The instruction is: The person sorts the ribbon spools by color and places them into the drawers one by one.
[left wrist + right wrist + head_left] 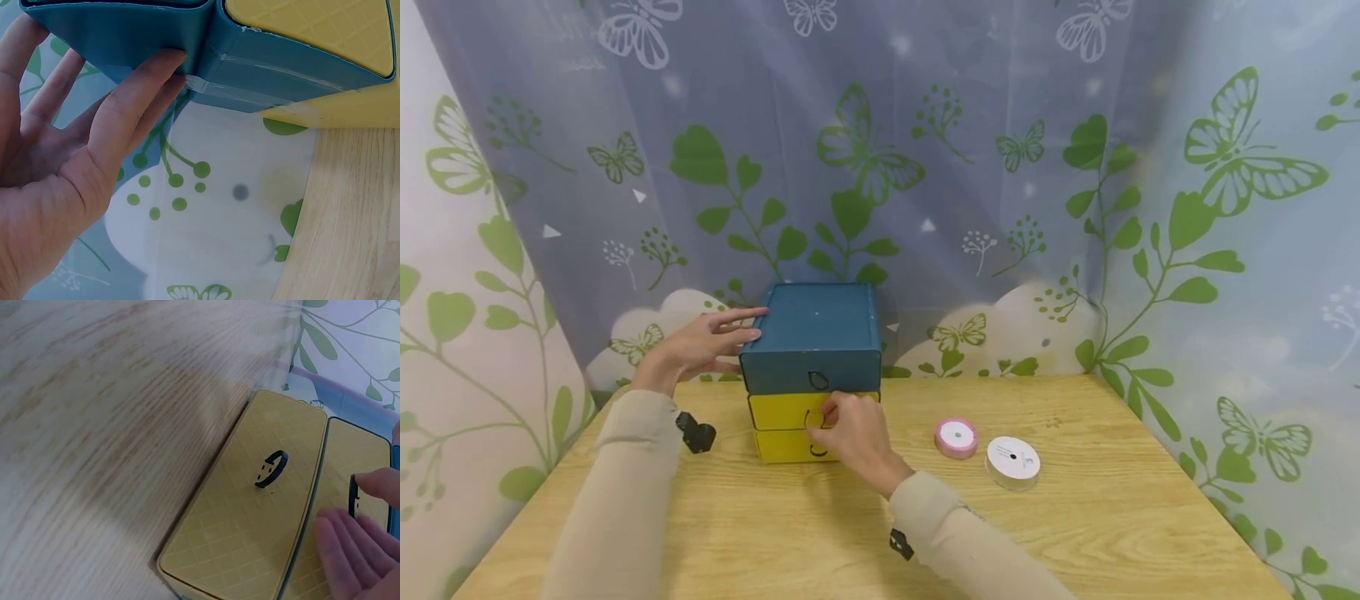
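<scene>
A small drawer unit with a blue top stands on the table; its upper drawer front is blue, the two below yellow. My left hand is at the unit's left side, fingers extended, and in the left wrist view fingertips touch the blue side wall. In front, my right hand pinches the black handle of the middle yellow drawer between thumb and fingers. Below it, the bottom drawer carries a similar black loop handle. All three drawers appear pushed in.
To the right of the unit lie a pink-edged spool and a white-faced spool. The wood-grain table ends at a curtain printed with leaves and butterflies, behind and at both sides.
</scene>
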`<action>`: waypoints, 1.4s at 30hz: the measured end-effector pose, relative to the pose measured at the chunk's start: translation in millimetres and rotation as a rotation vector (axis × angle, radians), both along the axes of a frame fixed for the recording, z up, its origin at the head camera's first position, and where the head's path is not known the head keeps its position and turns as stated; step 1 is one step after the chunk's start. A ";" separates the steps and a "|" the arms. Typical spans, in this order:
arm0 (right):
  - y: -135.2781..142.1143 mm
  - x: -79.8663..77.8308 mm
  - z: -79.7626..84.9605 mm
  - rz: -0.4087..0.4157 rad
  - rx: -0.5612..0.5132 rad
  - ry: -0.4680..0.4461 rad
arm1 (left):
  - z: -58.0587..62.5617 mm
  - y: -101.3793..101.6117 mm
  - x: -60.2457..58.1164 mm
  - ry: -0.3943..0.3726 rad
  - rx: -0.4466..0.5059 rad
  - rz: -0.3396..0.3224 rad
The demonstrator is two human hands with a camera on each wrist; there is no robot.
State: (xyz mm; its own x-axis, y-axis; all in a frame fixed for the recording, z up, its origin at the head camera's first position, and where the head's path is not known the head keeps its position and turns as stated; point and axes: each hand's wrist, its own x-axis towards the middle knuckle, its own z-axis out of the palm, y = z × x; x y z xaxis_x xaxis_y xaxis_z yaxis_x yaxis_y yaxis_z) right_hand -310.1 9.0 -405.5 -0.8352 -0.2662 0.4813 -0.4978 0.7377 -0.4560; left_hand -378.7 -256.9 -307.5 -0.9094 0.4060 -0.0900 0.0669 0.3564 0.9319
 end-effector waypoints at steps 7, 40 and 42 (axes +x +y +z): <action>6.4 -3.8 -5.2 0.180 -0.091 -0.063 | 2.7 0.9 1.3 -0.006 -0.010 0.003; 15.5 6.6 -9.3 0.253 -0.152 -0.085 | -0.9 0.1 -1.3 -0.005 -0.002 0.009; 16.2 8.4 -9.0 0.263 -0.147 -0.074 | 0.0 0.2 -0.5 -0.002 -0.005 0.012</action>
State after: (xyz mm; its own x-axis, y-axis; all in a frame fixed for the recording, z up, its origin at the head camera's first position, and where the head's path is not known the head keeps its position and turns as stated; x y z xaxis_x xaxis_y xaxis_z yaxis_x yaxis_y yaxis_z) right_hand -301.7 25.2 -414.5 -0.7814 -0.4095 0.4709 -0.6240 0.5115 -0.5907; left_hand -379.2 -256.7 -307.6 -0.9140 0.3949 -0.0933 0.0612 0.3615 0.9304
